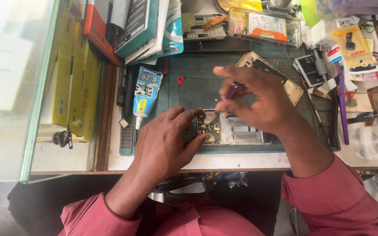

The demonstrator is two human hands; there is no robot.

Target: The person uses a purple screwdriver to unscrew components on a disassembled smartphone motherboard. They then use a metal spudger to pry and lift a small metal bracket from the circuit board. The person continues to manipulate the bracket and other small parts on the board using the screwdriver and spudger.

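bare mat (pixel 197 85) above phone (pixel 224 129); glue tube (pixel 145 94) crowds left.
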